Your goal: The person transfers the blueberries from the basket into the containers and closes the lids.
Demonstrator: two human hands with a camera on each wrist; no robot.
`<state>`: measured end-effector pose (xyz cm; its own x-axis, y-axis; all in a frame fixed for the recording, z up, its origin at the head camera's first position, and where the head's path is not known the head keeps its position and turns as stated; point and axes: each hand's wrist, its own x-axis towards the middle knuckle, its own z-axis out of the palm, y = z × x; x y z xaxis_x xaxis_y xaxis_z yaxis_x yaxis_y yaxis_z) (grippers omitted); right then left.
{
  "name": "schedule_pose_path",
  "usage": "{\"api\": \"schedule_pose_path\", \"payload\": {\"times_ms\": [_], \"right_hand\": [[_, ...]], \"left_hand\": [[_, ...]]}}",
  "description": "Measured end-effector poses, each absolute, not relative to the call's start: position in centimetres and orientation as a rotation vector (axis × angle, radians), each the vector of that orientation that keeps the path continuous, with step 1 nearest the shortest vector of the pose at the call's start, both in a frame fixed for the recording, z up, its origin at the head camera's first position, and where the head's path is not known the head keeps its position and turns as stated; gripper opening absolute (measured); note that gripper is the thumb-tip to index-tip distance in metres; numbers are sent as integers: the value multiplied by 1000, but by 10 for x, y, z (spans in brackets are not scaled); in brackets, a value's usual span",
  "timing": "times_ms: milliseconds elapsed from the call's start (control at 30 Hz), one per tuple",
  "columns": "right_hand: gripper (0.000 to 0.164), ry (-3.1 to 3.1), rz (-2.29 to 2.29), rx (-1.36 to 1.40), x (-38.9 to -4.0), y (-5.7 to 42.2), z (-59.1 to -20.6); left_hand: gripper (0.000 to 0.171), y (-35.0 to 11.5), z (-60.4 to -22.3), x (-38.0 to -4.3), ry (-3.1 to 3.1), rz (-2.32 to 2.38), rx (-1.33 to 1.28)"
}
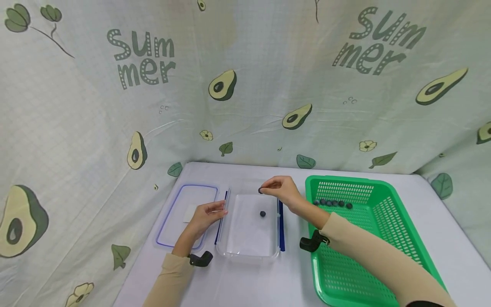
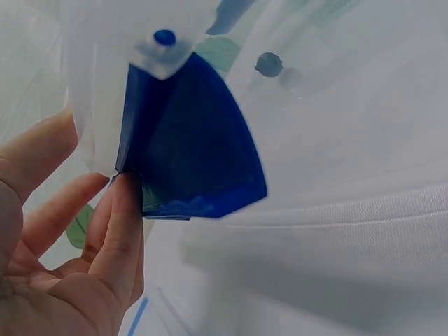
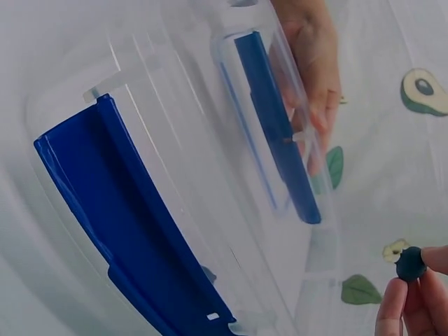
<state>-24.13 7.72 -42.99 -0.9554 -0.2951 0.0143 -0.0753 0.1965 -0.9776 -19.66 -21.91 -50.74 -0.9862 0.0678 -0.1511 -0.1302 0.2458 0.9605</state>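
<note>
A clear plastic container (image 1: pixel 251 251) with blue side latches stands on the table, and one blueberry (image 1: pixel 262 213) lies inside it. At its left wall my left hand (image 1: pixel 205 218) holds the rim, fingers beside the blue latch (image 2: pixel 196 147) in the left wrist view. Above the container's far right part, my right hand (image 1: pixel 285 192) pinches another blueberry (image 3: pixel 411 264) between thumb and fingertips. A green basket (image 1: pixel 377 221) sits to the right, partly behind the right forearm, with several blueberries (image 1: pixel 335 203) in a row near its far end.
Left of the container lies a clear lid (image 1: pixel 165 244) with a blue seal, partly covered by my left hand and wrist. A pale patterned curtain (image 1: pixel 253 136) hangs behind the white table (image 1: pixel 284 277). Each wrist carries a black camera mount (image 1: pixel 201 259).
</note>
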Motion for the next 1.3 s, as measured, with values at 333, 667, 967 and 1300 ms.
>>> {"api": "schedule_pose_path", "payload": {"times_ms": [333,667,967,1300], "right_hand": [[11,2365,-1682,-413,-242,62,-448],[13,2356,-1690,-451,-241,53,-459],[13,2324,-1707,-440,-241,52,-464],[21,2275,-1770,-416,-241,55,-460]], "left_hand": [[48,-219,-508,-196,2362,1838,-74],[49,-220,-509,-196,2353,1838,-61],[49,-221,-508,-196,2335,1842,-76],[48,-221,-510,-198,2353,1834,-64]]}}
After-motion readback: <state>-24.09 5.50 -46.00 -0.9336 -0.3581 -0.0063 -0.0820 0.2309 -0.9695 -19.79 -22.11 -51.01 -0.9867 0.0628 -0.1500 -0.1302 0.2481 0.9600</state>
